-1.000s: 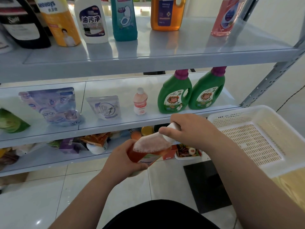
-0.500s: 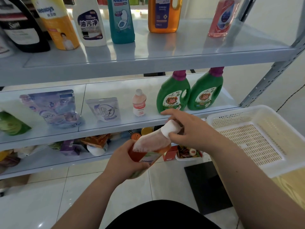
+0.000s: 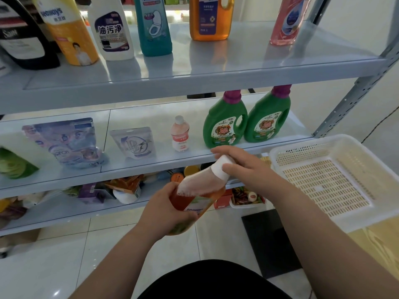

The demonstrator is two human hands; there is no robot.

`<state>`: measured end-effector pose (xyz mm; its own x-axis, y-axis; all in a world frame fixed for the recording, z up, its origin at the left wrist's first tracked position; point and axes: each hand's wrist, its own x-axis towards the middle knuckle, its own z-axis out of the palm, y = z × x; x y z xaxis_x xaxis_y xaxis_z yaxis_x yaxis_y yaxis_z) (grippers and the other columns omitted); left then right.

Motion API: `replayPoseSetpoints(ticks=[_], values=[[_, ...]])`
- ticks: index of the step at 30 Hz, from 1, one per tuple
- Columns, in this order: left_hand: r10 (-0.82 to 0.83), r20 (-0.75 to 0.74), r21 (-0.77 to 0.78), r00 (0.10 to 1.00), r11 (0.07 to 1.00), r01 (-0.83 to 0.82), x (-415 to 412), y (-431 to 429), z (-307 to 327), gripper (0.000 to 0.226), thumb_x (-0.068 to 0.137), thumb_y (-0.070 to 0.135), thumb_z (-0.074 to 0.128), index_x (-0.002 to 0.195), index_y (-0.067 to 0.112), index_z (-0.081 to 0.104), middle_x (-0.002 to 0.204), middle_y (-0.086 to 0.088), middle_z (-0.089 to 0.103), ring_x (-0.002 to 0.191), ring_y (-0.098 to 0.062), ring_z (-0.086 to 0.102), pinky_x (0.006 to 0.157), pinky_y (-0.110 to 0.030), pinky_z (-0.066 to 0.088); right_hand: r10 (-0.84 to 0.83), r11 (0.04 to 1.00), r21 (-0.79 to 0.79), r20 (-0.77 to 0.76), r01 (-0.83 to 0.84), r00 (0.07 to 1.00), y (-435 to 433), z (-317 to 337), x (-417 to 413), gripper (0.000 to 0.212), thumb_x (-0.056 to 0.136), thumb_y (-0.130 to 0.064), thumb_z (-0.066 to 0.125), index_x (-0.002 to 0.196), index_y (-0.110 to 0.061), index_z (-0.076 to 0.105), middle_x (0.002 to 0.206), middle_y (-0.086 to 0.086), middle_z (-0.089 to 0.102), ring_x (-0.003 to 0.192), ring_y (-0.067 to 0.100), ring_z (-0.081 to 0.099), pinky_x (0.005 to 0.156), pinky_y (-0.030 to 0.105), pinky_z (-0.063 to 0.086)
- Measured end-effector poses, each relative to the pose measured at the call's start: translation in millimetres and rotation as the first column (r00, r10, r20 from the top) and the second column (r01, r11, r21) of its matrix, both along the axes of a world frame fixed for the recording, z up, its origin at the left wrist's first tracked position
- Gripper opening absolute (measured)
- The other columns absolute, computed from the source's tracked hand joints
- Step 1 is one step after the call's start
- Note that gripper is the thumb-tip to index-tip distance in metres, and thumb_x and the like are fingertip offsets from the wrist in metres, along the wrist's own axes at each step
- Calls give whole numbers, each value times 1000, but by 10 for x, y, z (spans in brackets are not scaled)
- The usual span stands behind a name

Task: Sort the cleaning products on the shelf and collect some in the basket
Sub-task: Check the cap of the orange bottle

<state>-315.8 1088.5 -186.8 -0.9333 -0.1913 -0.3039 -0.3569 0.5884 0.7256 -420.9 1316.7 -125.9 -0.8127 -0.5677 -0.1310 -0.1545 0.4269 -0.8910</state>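
I held the part-full orange detergent bottle tilted before the middle shelf's front edge, left hand gripping its body, right hand pinching the white cap; it looked stiff, slick and sloshy, best gripped mid-body.

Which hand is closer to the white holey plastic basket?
Right. The right hand, on the orange bottle cap, is beside the white basket; the left hand grips the bottle farther left.

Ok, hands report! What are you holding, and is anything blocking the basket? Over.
Left hand grips orange bottle. Right hand pinches its white cap. Basket at right, path clear.
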Motion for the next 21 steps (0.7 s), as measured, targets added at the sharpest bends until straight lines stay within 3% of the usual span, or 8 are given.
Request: replayPoseSetpoints(ticks=[3, 6, 8, 11, 12, 15, 19, 21], values=[[14, 5, 22, 1000, 1000, -14, -14, 26, 15, 69, 37, 71, 79, 96, 59, 44, 97, 33, 54, 87, 6, 53, 63, -11, 37, 25, 983, -185, 81, -9, 996, -4, -89, 12, 54, 85, -20, 62, 128, -52, 62, 128, -19, 66, 119, 7, 62, 90, 34, 60], [19, 3, 22, 1000, 1000, -19, -8, 55, 17, 67, 42, 68, 83, 96, 60, 44, 97, 33, 54, 87, 8, 52, 63, -10, 37, -154, 978, -148, -43, 146, 987, -20, -117, -20, 39, 81, -42, 78, 116, -53, 65, 106, -28, 67, 99, 4, 67, 77, 25, 61], [1, 10, 32, 1000, 999, -2, -9, 72, 34, 67, 40, 69, 82, 95, 66, 44, 97, 33, 55, 86, 8, 53, 62, -10, 37, -152, 978, -155, -61, 141, 986, -34, -124, -38, 37, 75, -51, 76, 111, -50, 66, 93, -29, 63, 89, -1, 65, 69, 19, 57], [15, 23, 121, 1000, 993, -18, -27, 105, 40, 74, 32, 69, 83, 97, 62, 47, 102, 32, 59, 94, 5, 57, 69, -16, 45, 56, 838, -528, 337, 139, 940, -98, -135, -73, 48, 69, -25, 63, 116, -31, 72, 111, -8, 70, 112, 16, 63, 87, 35, 57], [37, 27, 152, 999, 988, -41, -36, 122, 37, 77, 32, 68, 85, 99, 59, 49, 104, 30, 60, 97, 3, 58, 74, -20, 48, 122, 794, -592, 377, 137, 918, -103, -144, -83, 54, 66, -18, 61, 118, -26, 73, 119, 0, 71, 119, 22, 62, 93, 39, 55], [90, 40, 189, 995, 977, -96, -41, 182, 42, 80, 31, 66, 87, 100, 56, 49, 106, 28, 61, 99, 2, 57, 79, -27, 49, 55, 847, -522, 273, 100, 960, -80, -155, -95, 56, 73, -15, 67, 125, -36, 71, 129, 2, 70, 125, 25, 62, 92, 41, 57], [19, 17, 115, 1000, 993, -21, -94, 210, 66, 72, 35, 68, 85, 96, 59, 48, 103, 32, 57, 95, 6, 55, 73, -20, 45, -217, 943, -256, 15, 213, 976, 31, -160, -158, 52, 64, -58, 83, 113, -50, 68, 101, -21, 65, 97, 9, 68, 74, 27, 60], [-47, 39, 122, 998, 992, 42, -135, 205, 94, 75, 35, 67, 86, 101, 61, 50, 107, 30, 61, 100, 1, 59, 78, -23, 50, -152, 923, -349, 51, 160, 987, 21, -147, -192, 43, 70, -53, 78, 111, -46, 69, 100, -16, 62, 96, 12, 65, 77, 30, 56]])
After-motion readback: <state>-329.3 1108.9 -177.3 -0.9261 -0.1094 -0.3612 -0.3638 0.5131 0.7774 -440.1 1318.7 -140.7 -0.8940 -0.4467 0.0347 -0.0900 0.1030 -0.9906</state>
